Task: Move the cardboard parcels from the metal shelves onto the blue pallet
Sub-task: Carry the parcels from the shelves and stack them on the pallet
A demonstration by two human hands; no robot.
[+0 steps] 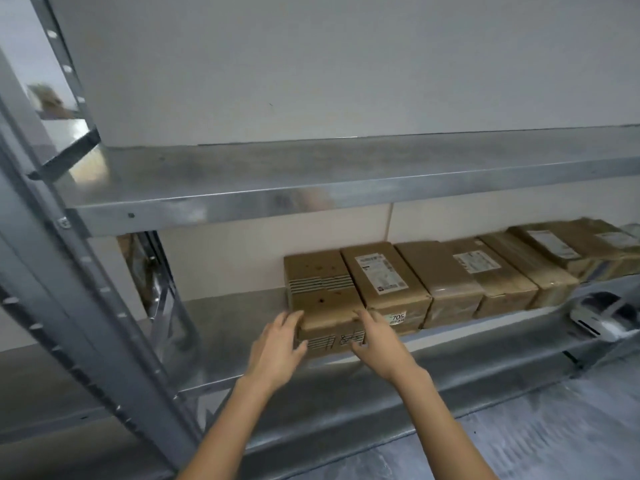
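Observation:
Several brown cardboard parcels stand in a row on the lower metal shelf (242,327). The leftmost one, a striped parcel (322,289) with small holes and handwriting on its front, sticks out a little further forward than its neighbour. My left hand (277,348) grips its front left corner, fingers on the side and thumb on the front face. My right hand (377,344) grips its front right corner, fingers reaching into the gap beside the labelled parcel (384,275). The blue pallet is not in view.
An upper metal shelf (346,178) hangs close above the parcels. A grey perforated upright (69,271) slants down the left side. A white device (602,317) lies on the lower shelf at the right. More parcels (502,268) continue rightward.

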